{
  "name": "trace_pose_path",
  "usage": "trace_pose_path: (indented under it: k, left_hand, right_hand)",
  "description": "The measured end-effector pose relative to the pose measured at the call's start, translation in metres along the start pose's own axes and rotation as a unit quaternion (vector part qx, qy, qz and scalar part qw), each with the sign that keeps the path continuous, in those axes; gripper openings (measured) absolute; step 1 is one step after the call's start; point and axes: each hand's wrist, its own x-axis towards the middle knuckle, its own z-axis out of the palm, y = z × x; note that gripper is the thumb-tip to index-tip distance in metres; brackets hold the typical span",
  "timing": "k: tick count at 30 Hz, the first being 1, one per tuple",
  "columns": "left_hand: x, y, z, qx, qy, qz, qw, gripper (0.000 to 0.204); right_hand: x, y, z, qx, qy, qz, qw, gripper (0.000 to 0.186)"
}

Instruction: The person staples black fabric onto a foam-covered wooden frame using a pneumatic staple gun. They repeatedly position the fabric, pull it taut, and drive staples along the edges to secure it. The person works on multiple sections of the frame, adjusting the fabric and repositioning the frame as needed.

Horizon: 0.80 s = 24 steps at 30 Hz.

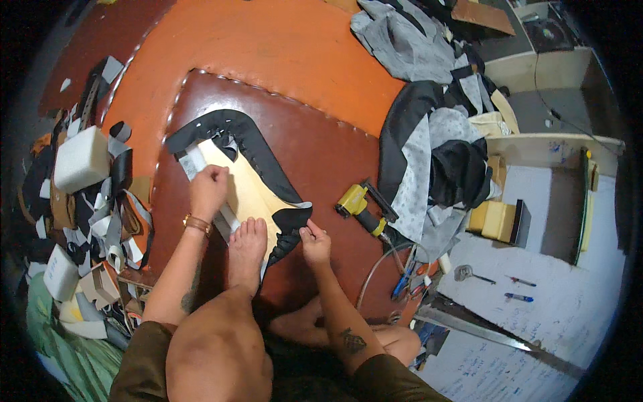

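Observation:
A cream-coloured upholstery panel (253,189) lies on the brown padded surface, with black cover material (262,149) folded over its far and right edges. My left hand (209,187) is closed over the panel's left side, beside a whitish strip (191,161); what its fingers hold, if anything, is hidden. At the panel's right corner, my right hand (315,242) pinches the edge of the black cover between thumb and fingers. My bare foot (248,242) presses on the panel's near part, between both hands. The cover is gathered in folds near the right hand.
To the right lies a yellow and black staple gun (362,204) with an air hose (368,281). Pliers and other hand tools (408,281) lie nearer me. Fabric covers (429,154) are heaped at the far right. Scraps and a white foam block (82,159) crowd the left.

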Motion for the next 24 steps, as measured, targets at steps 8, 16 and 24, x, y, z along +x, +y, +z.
trace_pose_path:
  k: [8, 16, 24]
  left_hand:
    - [-0.056, 0.097, 0.070, -0.014, -0.426, -0.049, 0.903, 0.039]
    - [-0.055, 0.085, 0.108, 0.189, -0.393, 0.073, 0.897, 0.037]
    - [-0.068, 0.040, 0.090, 0.106, -0.321, 0.236, 0.911, 0.033]
  right_hand:
    - [-0.007, -0.015, 0.002, -0.032, 0.027, -0.054, 0.998, 0.031]
    - [-0.003, -0.006, 0.002, -0.021, 0.021, -0.059, 0.998, 0.031]
    - [-0.010, -0.025, -0.004, -0.047, -0.003, -0.045, 0.998, 0.039]
